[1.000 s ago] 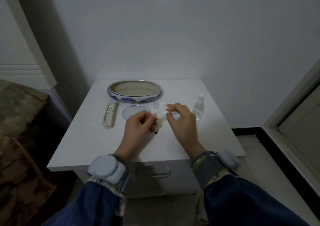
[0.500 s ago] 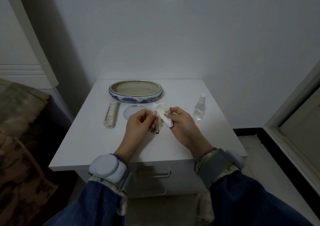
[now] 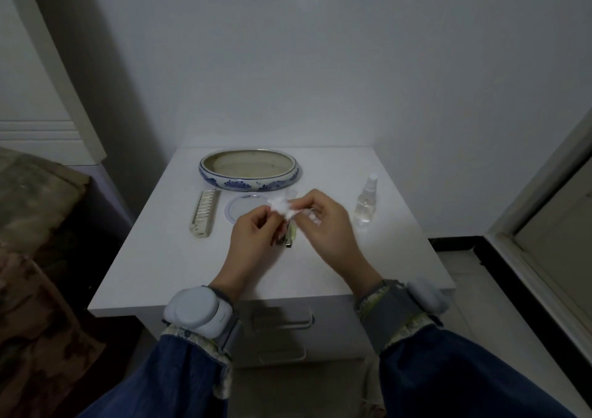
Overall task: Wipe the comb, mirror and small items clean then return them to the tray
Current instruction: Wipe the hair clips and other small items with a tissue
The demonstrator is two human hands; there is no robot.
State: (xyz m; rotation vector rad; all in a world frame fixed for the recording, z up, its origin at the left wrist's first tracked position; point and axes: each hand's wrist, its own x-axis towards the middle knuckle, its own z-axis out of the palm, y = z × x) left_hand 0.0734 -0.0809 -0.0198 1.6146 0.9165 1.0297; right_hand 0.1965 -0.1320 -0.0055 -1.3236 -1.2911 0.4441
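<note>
a person in blue denim sleeves works over a white bedside table (image 3: pixel 179 257) in dim light. the left hand (image 3: pixel 253 235) has its fingers curled round a small dark item (image 3: pixel 291 236), which hangs from the grip with its lower end just above the tabletop; what the item is cannot be told. the right hand (image 3: pixel 326 228) pinches a crumpled white tissue (image 3: pixel 282 207) between thumb and fingertips, pressed to the upper part of that item. behind the hands, a blue-and-white ceramic tray (image 3: pixel 250 183) sits near the back edge of the table. a pale comb (image 3: pixel 205 213) lies flat in front of the tray's left side, and a round mirror (image 3: pixel 242 209) lies beside it, partly hidden by the left hand. a clear spray bottle (image 3: pixel 365 200) stands upright at the right.
</note>
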